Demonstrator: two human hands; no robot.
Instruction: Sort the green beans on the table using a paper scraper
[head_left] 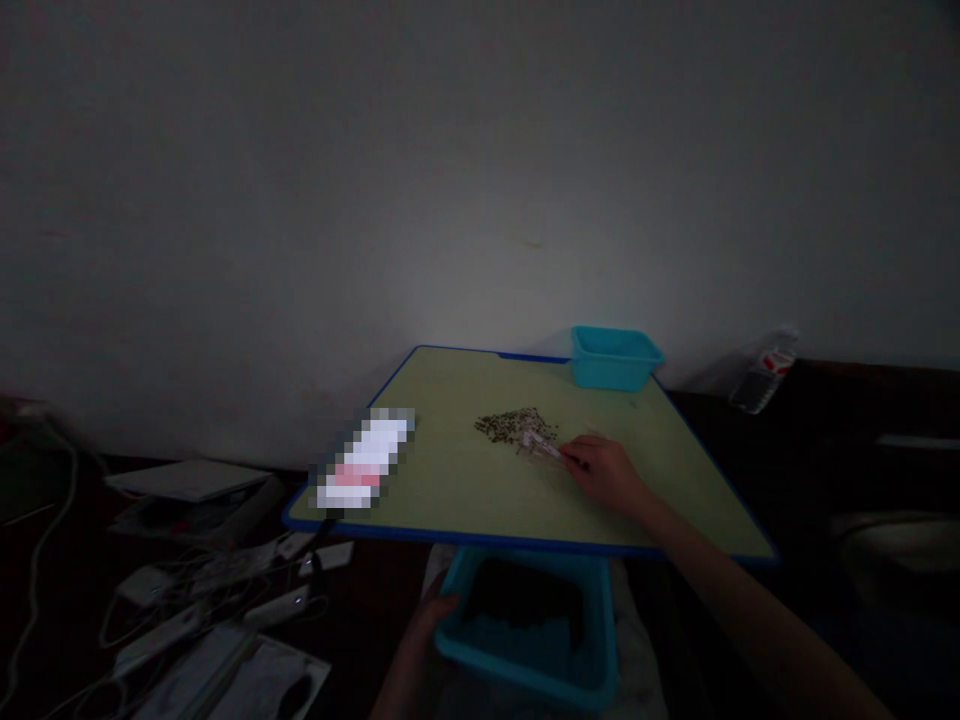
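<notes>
A pale wall [300, 200], dim toward its edges, fills the space behind everything. In front of it stands a table [465, 490] with a yellowish-green top and a blue rim. Just below its near edge is the lower tub [611, 640], blue and open-topped, with a dark area inside that is too shaded to make out. The upper tub [611, 375], also blue, sits at the table's far right corner, close to the wall. At the left edge of the table is a bright screen [364, 465], blurred into blocks of white and pink. A clear bottle [765, 375] with a red and white label leans beyond the right edge of the table.

The right hand [604, 472] reaches over the table from the right, nearly closed, its thumb and fingers pinching the near end of a clear plastic piece [540, 446]. The left hand [441, 610] is closed on the left rim of the lower tub, much of it lost in shadow.

The plastic piece looks thin and see-through, with a whitish strip along it; its far end meets the right side of a loose pile of small grains [514, 425]. The pile lies around the middle of the table, spread flat, the grains dark brown and tiny, with a few strays at its edges.
</notes>
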